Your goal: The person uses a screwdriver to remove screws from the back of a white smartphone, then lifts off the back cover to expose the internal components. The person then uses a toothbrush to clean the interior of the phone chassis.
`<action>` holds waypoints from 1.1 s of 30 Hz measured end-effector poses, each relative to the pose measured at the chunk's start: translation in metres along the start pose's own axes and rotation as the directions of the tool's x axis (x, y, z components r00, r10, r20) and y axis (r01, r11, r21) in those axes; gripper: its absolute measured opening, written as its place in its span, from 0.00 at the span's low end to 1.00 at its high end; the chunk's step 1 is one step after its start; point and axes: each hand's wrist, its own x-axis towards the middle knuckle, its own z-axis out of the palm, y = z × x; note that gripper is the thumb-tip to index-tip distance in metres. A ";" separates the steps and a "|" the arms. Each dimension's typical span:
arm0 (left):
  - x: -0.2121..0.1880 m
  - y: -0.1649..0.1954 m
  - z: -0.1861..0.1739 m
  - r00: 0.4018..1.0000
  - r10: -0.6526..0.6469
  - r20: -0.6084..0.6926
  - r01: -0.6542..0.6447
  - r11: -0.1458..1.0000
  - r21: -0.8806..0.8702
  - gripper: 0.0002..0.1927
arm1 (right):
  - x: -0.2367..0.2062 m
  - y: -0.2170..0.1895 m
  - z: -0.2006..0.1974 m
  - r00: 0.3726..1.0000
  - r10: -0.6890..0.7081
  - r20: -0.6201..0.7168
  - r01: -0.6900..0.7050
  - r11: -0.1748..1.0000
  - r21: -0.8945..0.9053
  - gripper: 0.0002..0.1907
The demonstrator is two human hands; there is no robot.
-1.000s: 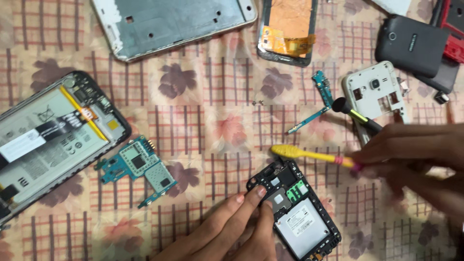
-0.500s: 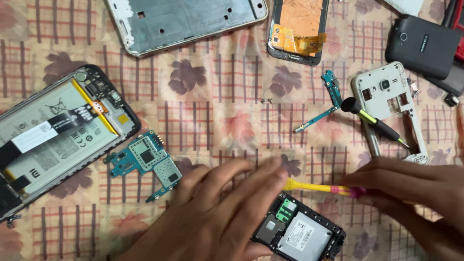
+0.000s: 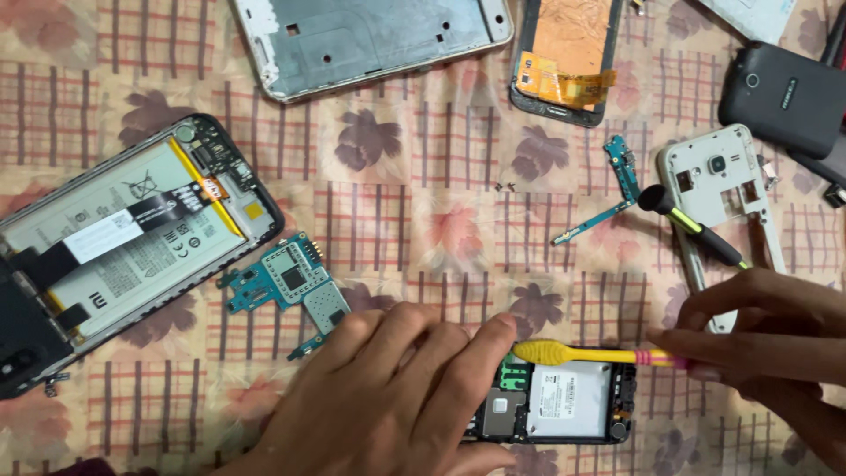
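Phone (image 3: 555, 401) with its back removed lies low on the patterned surface (image 3: 423, 220), just under both hands. The left hand (image 3: 397, 397) rests flat across its left end, fingers spread and pressing down (grasping nothing). The right hand (image 3: 767, 339) pinches a yellow toothbrush (image 3: 590, 354), whose head hovers over the phone's upper edge.

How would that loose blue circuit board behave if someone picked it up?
The blue circuit board looks thin and flat, so probably light and fairly stiff. Its narrow arms and bare chips suggest it is fragile. Lying flat on the patterned cloth, it would likely slide, not roll.
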 end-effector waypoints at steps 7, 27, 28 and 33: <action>-0.001 -0.001 0.005 1.000 -0.008 -0.011 0.007 0.996 -0.092 0.48 | 0.015 -0.027 0.002 0.999 -0.052 -0.012 0.053 0.994 0.093 0.20; -0.033 0.025 0.074 0.968 0.228 -0.107 -0.114 0.773 0.624 0.10 | 0.032 -0.053 -0.010 0.949 -0.292 -0.121 0.296 0.955 0.018 0.16; -0.032 0.037 0.097 0.970 -0.079 -0.229 0.179 0.870 0.459 0.12 | 0.028 -0.045 -0.010 0.954 -0.286 -0.088 0.286 0.958 -0.012 0.16; -0.054 0.066 0.181 0.870 -0.183 -0.458 0.391 0.822 0.415 0.07 | 0.010 -0.012 -0.002 0.966 -0.258 -0.016 0.256 0.964 -0.067 0.16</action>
